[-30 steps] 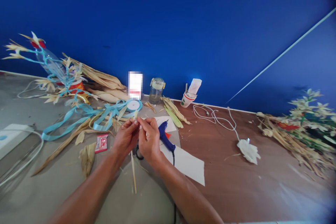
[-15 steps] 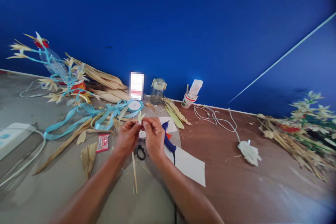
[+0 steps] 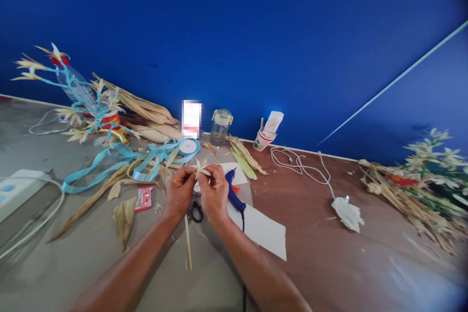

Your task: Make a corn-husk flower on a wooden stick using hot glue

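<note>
A small pale corn husk flower (image 3: 201, 169) is pinched at its base between the fingertips of both hands, its pointed petals showing above them. My left hand (image 3: 179, 195) is closed on its left side, and my right hand (image 3: 215, 197) closes on it from the right. The fingers hide the flower's lower part. Just right of my right hand, a blue glue gun (image 3: 237, 200) lies partly on white paper (image 3: 268, 231). Under the hands are a black loop-shaped handle (image 3: 196, 212) and a thin wooden stick (image 3: 188, 246).
Light blue ribbon (image 3: 86, 185) trails left from its spool (image 3: 187, 146). Dried corn husks (image 3: 146, 109), a lidded jar (image 3: 220, 129) and a paper cup (image 3: 263, 141) stand or lie along the blue wall. A power strip (image 3: 22, 190) sits far left; husk flowers (image 3: 435, 156) lie far right.
The flower's petals now show wider and lean further right over my right thumb. My fingers have shifted slightly around its base. The things on the table stay put.
</note>
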`<state>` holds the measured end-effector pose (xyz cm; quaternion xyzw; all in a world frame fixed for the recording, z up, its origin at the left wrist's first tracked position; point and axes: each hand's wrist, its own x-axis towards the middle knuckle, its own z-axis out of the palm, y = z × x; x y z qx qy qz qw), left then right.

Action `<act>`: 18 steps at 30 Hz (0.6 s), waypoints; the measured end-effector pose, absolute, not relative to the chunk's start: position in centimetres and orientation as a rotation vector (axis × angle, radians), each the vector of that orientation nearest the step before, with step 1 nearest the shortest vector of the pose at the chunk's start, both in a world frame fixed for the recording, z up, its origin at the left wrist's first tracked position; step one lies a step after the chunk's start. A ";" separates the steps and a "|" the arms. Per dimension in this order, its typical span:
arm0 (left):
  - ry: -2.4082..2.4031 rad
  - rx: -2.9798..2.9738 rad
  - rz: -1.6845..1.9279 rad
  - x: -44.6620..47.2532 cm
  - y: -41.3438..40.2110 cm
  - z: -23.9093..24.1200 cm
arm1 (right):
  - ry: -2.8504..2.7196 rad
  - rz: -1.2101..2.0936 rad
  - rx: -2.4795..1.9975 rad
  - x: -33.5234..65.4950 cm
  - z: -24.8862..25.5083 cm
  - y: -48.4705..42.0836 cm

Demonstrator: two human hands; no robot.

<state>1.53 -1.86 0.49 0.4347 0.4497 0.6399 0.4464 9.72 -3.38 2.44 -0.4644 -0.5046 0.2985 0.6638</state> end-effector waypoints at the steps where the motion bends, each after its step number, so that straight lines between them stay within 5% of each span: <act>1: 1.113 1.089 1.578 1.5 -1.9 0.5 | -1.141 0.673 -1.052 9.7 2.4 -3.4; 18: 1.095 1.180 1.575 1.7 -2.0 0.2 | -1.159 0.537 -1.092 9.6 2.0 -3.4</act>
